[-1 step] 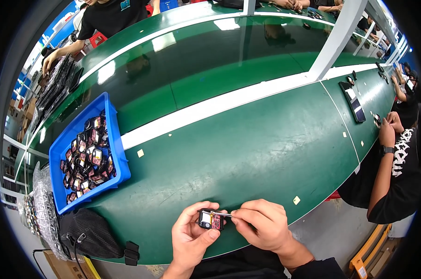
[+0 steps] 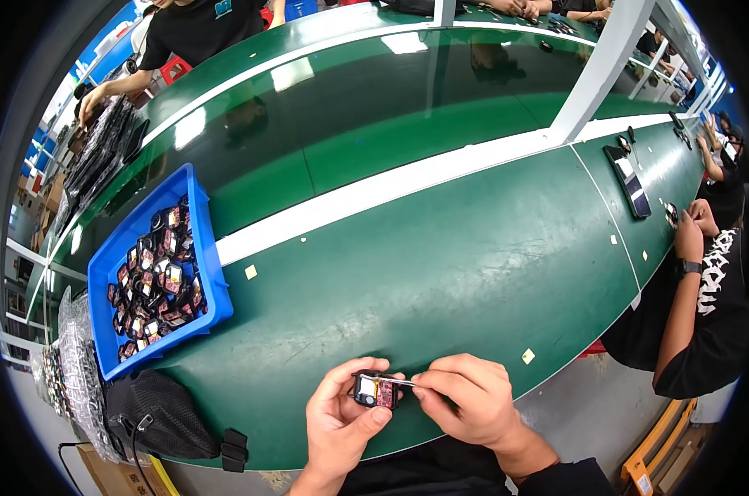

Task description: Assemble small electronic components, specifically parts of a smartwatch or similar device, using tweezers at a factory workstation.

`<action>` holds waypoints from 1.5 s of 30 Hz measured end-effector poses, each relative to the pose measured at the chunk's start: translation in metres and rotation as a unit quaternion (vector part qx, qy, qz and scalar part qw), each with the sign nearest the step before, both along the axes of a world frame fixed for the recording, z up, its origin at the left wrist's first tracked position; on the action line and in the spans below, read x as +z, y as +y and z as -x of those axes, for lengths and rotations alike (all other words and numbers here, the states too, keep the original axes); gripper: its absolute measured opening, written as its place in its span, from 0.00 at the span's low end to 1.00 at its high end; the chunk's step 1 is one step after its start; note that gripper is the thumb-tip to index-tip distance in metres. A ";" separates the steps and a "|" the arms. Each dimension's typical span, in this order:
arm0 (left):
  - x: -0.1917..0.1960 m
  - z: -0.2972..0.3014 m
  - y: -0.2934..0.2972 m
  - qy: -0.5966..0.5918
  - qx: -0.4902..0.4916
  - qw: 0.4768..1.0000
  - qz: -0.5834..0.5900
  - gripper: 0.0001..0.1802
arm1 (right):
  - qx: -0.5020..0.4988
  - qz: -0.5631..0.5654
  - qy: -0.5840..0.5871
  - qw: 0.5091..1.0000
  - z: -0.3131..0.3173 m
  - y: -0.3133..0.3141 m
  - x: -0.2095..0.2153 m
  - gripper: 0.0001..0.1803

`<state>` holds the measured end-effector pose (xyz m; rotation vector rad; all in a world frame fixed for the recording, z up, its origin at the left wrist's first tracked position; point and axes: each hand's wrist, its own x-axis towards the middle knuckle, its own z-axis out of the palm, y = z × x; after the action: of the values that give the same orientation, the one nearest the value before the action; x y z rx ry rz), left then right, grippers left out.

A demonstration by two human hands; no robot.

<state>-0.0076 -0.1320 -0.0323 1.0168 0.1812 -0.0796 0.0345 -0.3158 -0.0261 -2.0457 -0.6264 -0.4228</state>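
I have the left hand [image 2: 337,423] curled around a small black gadget [image 2: 376,390], its thumb along the lower edge, to the right of the blue tray [image 2: 218,293] and nearer the body. The right hand [image 2: 472,401] pinches a thin metal tool [image 2: 399,381] between thumb and finger. I judge the step to be fine work inside the open case; whether the tip touches, I can't tell. The next move calls for a steady case and light pressure.

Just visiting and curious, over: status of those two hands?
Left hand gripping small black-cased device, circuitry showing. Right hand pinching thin silvery tool, tip at device. Blue bin off left, out of the way.
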 end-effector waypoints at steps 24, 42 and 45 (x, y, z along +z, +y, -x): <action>-0.002 0.001 -0.001 -0.004 0.014 1.000 -0.014 0.36 | -0.002 0.004 0.037 0.999 0.001 0.000 0.004 0.11; -0.002 0.000 0.002 -0.003 0.018 1.000 -0.017 0.36 | 0.002 0.063 -0.044 0.997 0.002 0.002 -0.001 0.14; -0.001 -0.001 0.007 -0.023 -0.031 0.999 -0.027 0.32 | -0.001 0.067 -0.046 0.997 0.002 0.000 -0.001 0.14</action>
<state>-0.0071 -0.1255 -0.0328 1.0768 0.1107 -0.1085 0.0323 -0.3155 -0.0271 -2.1630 -0.7266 -0.4900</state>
